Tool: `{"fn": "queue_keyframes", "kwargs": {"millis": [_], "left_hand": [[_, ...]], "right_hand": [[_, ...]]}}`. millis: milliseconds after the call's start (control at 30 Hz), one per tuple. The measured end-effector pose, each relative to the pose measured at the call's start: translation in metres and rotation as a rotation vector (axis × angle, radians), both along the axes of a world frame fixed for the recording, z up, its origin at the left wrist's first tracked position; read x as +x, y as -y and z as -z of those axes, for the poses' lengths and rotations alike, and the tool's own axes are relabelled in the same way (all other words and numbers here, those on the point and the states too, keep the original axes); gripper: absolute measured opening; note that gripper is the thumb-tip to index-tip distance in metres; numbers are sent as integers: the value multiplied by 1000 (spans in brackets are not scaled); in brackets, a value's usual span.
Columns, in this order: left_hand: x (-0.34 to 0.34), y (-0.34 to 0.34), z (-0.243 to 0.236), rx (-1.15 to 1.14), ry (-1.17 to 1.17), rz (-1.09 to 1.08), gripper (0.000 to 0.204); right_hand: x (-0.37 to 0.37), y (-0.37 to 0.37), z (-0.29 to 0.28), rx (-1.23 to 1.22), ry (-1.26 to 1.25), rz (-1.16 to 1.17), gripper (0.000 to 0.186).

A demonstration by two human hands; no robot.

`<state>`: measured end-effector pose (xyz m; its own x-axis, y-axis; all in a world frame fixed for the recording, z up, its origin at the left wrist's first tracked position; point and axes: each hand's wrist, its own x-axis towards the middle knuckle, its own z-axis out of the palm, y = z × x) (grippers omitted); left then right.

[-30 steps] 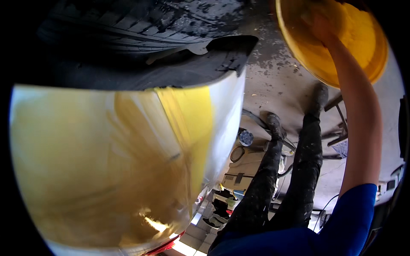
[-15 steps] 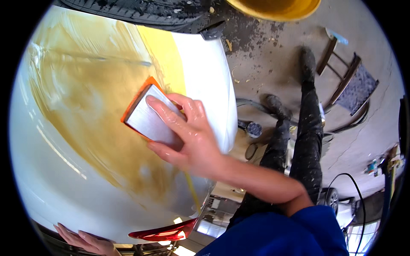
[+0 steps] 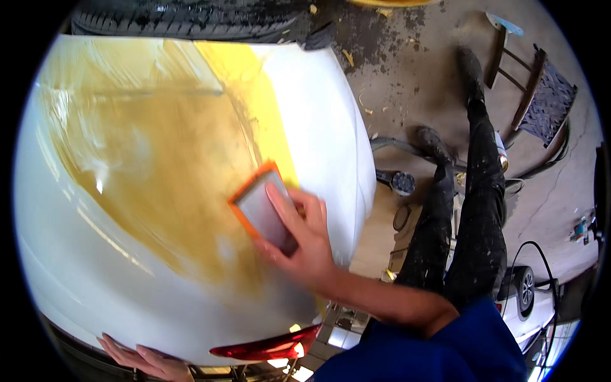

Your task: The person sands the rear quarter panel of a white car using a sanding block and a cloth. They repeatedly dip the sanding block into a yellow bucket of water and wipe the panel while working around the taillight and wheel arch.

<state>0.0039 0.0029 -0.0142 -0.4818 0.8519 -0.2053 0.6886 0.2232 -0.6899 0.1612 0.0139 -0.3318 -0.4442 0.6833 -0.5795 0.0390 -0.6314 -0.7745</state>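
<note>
in the head view, the right hand (image 3: 309, 239) grips the grey block (image 3: 262, 205) at the right side of the brownish patch (image 3: 159, 159), its long axis seeming to slant up-left. the left hand (image 3: 145, 363), fingers extended, rests well apart at the lower edge of the white panel (image 3: 318, 121), whose wider room lies leftward.

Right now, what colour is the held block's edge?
The block's edge is orange, best seen in the head view.

A yellow rim (image 3: 394, 2) at one o'clock is cut off by the upper edge, the left wrist (image 3: 179, 374) at seven by the lower, while the underside of the sanding block (image 3: 261, 209) is hidden and the right forearm (image 3: 385, 298) blurred.
</note>
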Motion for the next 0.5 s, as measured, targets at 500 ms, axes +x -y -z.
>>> {"fn": "queue_keyframes", "kwargs": {"millis": [500], "left_hand": [[11, -7, 8, 28, 41, -126, 73]], "right_hand": [[-28, -48, 32, 49, -11, 71, 79]]}}
